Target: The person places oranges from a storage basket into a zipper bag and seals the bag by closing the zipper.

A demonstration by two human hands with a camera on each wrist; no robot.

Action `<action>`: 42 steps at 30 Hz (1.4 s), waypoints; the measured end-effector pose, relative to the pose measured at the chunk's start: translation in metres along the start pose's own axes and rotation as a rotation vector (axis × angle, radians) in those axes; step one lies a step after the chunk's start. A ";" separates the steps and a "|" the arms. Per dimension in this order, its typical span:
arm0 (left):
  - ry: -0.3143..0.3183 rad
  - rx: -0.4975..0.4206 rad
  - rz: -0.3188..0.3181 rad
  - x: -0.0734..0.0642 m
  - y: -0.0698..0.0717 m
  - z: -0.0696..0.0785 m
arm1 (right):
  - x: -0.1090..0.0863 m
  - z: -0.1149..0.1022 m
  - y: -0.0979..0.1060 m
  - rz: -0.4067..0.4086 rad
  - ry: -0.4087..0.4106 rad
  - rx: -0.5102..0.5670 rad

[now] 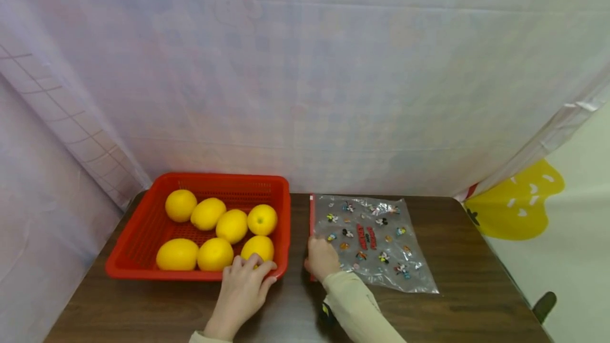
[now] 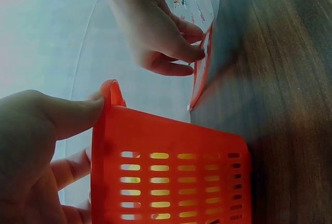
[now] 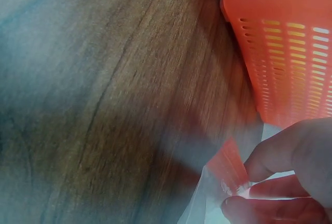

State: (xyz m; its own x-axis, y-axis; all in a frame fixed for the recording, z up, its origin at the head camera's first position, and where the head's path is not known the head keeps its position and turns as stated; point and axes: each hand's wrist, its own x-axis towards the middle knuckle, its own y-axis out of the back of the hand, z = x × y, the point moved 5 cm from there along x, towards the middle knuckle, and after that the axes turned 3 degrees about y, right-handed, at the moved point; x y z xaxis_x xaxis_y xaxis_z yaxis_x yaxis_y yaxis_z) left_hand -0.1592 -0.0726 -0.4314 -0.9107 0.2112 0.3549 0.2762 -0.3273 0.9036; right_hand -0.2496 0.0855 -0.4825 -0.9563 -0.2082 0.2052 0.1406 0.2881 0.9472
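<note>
From where I stand, the flat, clear plastic bag (image 1: 393, 226) printed with small cartoon figures lies on the table just right of the basket, its red edge strip (image 1: 312, 210) facing that way. The person's right hand (image 1: 324, 258) pinches that strip between thumb and fingers, and from the left wrist it looks slightly raised off the wood. I'd judge the step in hand to be taking hold of the bag's edge; the next move seems to call for a firm pinch there, so the thin film doesn't slip or fold over. The bag shows no bulge, so I'd take it as unfilled.

The left hand (image 1: 243, 286) grips the near right corner of the red plastic basket (image 1: 143, 273), thumb on the rim and fingers reaching over it, close to a fruit. Seven round-to-oval yellow fruits (image 1: 215, 254), probably lemons, sit inside, also glimpsed through its slotted wall.

Beneath everything is a dark wood-grain table (image 1: 452, 306); a pale patterned curtain (image 1: 305, 94) hangs behind, with a yellow decoration (image 1: 514, 210) off to the right.
</note>
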 end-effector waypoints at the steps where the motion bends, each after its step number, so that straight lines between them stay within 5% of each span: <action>1: 0.000 0.000 0.001 0.000 0.000 0.000 | 0.000 0.000 0.000 0.005 0.008 0.000; 13: -0.002 -0.006 0.007 0.000 0.000 0.001 | -0.012 0.001 0.024 0.093 0.107 0.109; 42: 0.003 -0.022 -0.001 -0.001 -0.001 -0.001 | -0.049 0.001 0.095 0.367 0.183 0.220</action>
State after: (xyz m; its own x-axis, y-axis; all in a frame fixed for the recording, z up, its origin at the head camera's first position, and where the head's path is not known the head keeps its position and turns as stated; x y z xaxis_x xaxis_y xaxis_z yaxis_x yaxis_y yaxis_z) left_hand -0.1583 -0.0731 -0.4331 -0.9118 0.2088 0.3536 0.2688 -0.3474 0.8984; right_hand -0.1895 0.1245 -0.4025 -0.7899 -0.2109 0.5759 0.3848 0.5608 0.7331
